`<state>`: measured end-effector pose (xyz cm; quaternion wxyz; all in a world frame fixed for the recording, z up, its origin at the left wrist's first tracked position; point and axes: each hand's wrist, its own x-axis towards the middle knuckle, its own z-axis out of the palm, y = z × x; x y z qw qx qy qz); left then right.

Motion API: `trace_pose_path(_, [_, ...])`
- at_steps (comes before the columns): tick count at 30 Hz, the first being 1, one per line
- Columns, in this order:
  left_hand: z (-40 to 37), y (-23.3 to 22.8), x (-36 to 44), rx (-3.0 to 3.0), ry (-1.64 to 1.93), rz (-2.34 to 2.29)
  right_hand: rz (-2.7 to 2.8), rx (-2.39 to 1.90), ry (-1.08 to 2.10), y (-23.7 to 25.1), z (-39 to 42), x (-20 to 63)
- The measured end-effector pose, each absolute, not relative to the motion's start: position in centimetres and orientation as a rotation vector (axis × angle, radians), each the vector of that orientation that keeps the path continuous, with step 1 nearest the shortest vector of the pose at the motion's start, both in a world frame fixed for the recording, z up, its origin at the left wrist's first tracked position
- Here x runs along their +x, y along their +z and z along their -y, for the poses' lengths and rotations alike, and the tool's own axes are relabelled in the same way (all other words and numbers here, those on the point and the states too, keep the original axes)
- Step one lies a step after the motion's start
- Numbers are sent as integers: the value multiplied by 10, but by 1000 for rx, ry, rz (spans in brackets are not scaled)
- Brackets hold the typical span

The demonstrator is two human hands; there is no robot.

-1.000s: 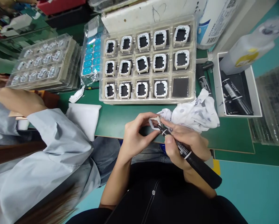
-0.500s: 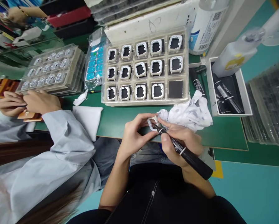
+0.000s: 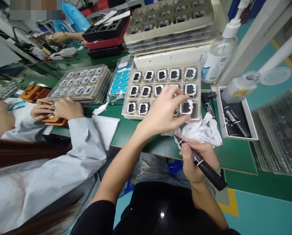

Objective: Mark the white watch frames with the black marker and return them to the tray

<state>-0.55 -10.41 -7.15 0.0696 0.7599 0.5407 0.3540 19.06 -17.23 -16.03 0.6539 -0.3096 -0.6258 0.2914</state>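
My left hand (image 3: 164,109) reaches over the clear plastic tray (image 3: 124,112), thumb and forefinger at opposite edges of a white watch-case frame (image 3: 190,106). This frame is at the tray's near right compartment, partly over its dark pad. Similar white frames sit in the other compartments, some hidden by my hand. Close to the table's front edge, my right hand (image 3: 199,160) is closed around a black marker pen (image 3: 211,174), its uncapped tip pointing up and left. Beside the pen tip lies a crumpled, ink-spotted white cloth (image 3: 202,132).
A white box (image 3: 255,130) at right holds a bottle (image 3: 239,89) and markers. A pump bottle (image 3: 215,62) and stacked trays (image 3: 170,36) stand behind. At left, a co-worker's hands (image 3: 67,107) work near orange fixtures (image 3: 35,93) and another tray stack (image 3: 81,83).
My left hand has carried the white frame from in front of me up to the tray's near right compartment. My right hand keeps the marker, now away from the frame. The view has tilted up.
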Motion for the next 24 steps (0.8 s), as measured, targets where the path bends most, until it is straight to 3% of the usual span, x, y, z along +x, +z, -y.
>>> trace_pose_path(5, [81, -77, -15, 2360, 1047, -1606, 1408, -698, 653, -167, 170, 194])
trace_pose_path(10, [85, -86, -122, 2104, 1404, -2077, 1378, -707, 667, -167, 171, 192])
trace_pose_path(15, [77, -108, -207, 1878, 1411, -2198, 1379, -688, 666, -168, 169, 191])
trace_pose_path(20, [70, -107, -214, 1854, 1356, -2237, 1376, -695, 634, -171, 167, 191])
trace_pose_path(24, [98, -94, -171, 1824, 1497, -2120, 1371, -683, 656, -171, 168, 192])
